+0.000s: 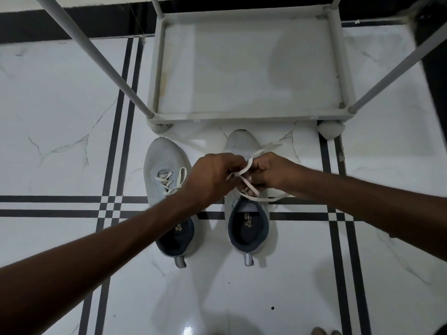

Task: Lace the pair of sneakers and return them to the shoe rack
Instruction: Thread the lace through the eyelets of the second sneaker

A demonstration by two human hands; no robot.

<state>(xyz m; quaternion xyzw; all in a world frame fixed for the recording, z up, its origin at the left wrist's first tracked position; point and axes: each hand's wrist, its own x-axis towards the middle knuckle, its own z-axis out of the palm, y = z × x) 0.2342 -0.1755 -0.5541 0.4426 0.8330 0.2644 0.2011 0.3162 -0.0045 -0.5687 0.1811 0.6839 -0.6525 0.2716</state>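
Right sneaker (244,151), on floor (60,105) before shoe rack (242,114): left hand (210,177) and right hand (271,170) each pinching its white lace (244,169). Left sneaker (162,160) beside it, laced.

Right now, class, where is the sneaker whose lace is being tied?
In the head view, the sneaker being tied stands on the tiled floor, right of the other sneaker, just before the shoe rack, under both hands.
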